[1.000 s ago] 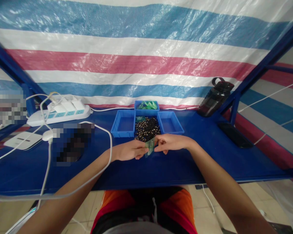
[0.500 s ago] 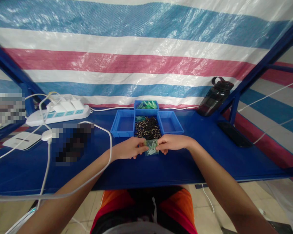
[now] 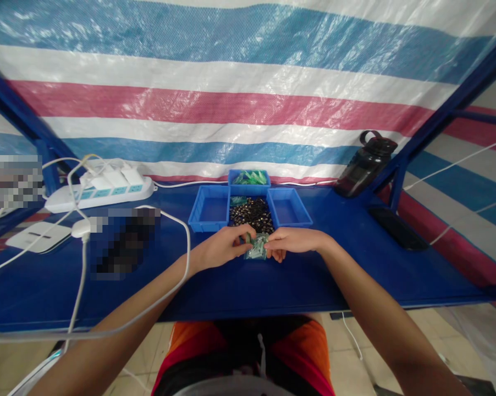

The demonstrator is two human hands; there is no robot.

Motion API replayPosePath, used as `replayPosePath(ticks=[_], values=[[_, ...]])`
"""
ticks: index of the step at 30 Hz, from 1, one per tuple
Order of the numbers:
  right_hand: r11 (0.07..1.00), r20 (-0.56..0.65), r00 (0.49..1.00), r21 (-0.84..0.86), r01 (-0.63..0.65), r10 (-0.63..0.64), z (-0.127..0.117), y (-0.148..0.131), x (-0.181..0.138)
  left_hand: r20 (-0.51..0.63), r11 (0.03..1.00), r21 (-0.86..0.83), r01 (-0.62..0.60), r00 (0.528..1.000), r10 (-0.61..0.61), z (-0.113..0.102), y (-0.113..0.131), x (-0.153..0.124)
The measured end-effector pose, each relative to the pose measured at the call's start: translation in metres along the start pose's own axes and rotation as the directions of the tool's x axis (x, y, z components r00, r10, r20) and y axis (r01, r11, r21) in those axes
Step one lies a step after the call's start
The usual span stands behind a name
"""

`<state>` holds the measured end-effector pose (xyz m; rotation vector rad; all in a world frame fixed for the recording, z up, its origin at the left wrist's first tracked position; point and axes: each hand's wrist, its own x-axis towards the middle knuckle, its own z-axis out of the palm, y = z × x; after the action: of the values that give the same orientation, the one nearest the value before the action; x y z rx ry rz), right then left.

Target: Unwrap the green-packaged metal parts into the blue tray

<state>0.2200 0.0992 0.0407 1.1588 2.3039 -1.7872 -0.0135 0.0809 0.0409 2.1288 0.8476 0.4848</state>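
A small clear, greenish plastic bag [image 3: 256,250] is held between my two hands, over the table just in front of the heap of small parts. My left hand [image 3: 223,246] has its thumb and fingers curled on the bag's upper left edge. On the right side, my right hand [image 3: 293,241] pinches the bag between thumb and forefinger, its other fingers folded beneath. What lies inside the bag is too small to tell. Just beyond sit many small black and brass-coloured parts [image 3: 254,212], with another greenish bag [image 3: 238,201] at their far left.
Blue bins stand left [image 3: 209,223] and right [image 3: 291,223] of the parts. A rear bin holds green bags [image 3: 250,177]. A white power strip [image 3: 103,192] and white cable [image 3: 187,236] are at left. A dark bottle [image 3: 364,168] and black phone-like slab [image 3: 397,227] are at right.
My left thumb and forefinger have shifted on the bag and spread further from each other. The bag looks more crumpled and less flat. My right hand has barely moved.
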Motion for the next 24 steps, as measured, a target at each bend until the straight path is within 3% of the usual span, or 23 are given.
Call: replayPosePath(ticks=[11,19,24], values=[[0.993,0.037,0.999,0.117,-0.026,0.022,-0.002,0.001,0.000,0.113,0.953,0.278,-0.120,0.989,0.092,-0.003,0.001,-0.003],[0.983,0.051,0.996,0.167,-0.075,0.068,0.002,-0.003,-0.001,0.042,0.921,0.364,-0.138,0.990,0.132,-0.001,0.012,-0.008],[0.992,0.077,0.996,0.115,-0.050,0.042,0.003,-0.006,-0.002,0.030,0.885,0.410,-0.221,0.973,0.229,0.001,0.004,-0.004]])
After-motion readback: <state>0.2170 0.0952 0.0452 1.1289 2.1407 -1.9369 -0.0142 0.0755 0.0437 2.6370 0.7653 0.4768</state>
